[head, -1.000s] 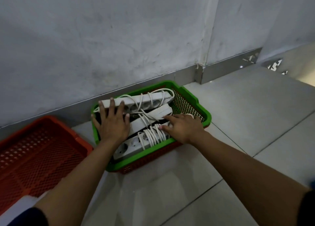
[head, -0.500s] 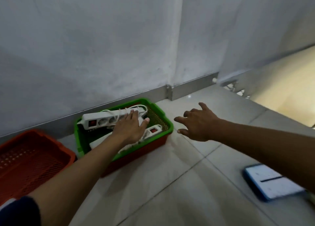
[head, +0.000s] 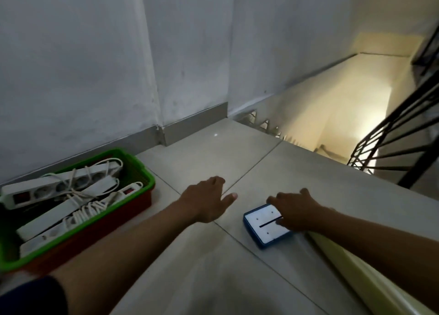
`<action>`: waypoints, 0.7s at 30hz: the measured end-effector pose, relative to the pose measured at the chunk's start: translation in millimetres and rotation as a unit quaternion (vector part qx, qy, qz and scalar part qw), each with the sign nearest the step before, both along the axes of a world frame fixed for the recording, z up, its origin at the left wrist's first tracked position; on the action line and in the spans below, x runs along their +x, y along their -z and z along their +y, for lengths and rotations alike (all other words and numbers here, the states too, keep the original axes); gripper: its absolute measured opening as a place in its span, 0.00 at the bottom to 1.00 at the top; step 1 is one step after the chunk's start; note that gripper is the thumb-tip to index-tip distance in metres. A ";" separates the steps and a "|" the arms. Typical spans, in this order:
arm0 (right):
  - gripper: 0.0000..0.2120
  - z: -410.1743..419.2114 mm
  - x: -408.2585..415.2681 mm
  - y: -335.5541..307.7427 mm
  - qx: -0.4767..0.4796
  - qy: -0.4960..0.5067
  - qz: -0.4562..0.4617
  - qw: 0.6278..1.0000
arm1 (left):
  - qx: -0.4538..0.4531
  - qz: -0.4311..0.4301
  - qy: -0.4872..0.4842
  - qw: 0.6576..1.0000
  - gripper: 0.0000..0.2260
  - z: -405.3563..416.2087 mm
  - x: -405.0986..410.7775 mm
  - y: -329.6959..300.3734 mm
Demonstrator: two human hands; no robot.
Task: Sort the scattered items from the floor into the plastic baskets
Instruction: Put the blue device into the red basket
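A green plastic basket sits by the wall at the left, nested in a red one, and holds several white power strips with coiled cords. On the floor tiles to its right lies a flat blue box with a white face. My right hand lies on the box's right part, fingers bent over its far edge and thumb on the white face. My left hand hovers over the bare tile between basket and box, fingers relaxed, holding nothing.
A pale yellow long object runs along the floor at the lower right, under my right forearm. Behind the box the floor ends at a stairwell going down, with a black metal railing at the right.
The view swung right, away from the orange basket. My left hand left the power strips and came over the floor. My right hand dropped onto the blue box.
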State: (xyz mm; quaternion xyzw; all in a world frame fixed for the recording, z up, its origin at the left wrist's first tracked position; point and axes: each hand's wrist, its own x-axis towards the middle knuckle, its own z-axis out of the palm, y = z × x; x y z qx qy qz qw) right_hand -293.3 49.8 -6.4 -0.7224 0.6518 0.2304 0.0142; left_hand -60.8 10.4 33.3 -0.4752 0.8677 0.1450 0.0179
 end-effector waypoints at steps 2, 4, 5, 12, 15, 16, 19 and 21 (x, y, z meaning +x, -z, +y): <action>0.27 11.1 -10.7 21.4 0.031 -0.012 0.012 0.999 | -0.001 -0.026 0.023 0.999 0.31 8.5 -17.6 11.3; 0.26 19.3 -14.9 38.2 0.047 -0.032 0.009 0.998 | 0.006 -0.044 0.037 0.998 0.30 15.0 -28.4 22.4; 0.26 22.2 -15.9 45.4 0.052 -0.040 0.005 0.998 | 0.010 -0.051 0.039 0.998 0.30 17.7 -32.2 28.2; 0.16 31.5 -6.2 65.6 -0.058 -0.194 0.018 0.979 | 0.039 -0.081 0.030 0.996 0.28 25.4 -25.6 60.8; 0.10 37.7 2.9 65.4 -0.065 -0.239 -0.008 0.969 | 0.041 -0.086 0.019 0.995 0.30 27.8 -21.3 76.1; 0.11 41.4 7.9 68.0 -0.059 -0.250 -0.021 0.966 | 0.045 -0.086 0.014 0.995 0.32 29.4 -21.5 81.5; 0.11 51.5 27.4 71.7 -0.057 -0.287 -0.068 0.954 | 0.069 -0.079 0.000 0.994 0.42 37.9 -26.1 101.1; 0.13 55.3 42.5 73.4 -0.035 -0.315 -0.110 0.942 | 0.094 -0.087 -0.010 0.992 0.49 48.0 -27.6 118.9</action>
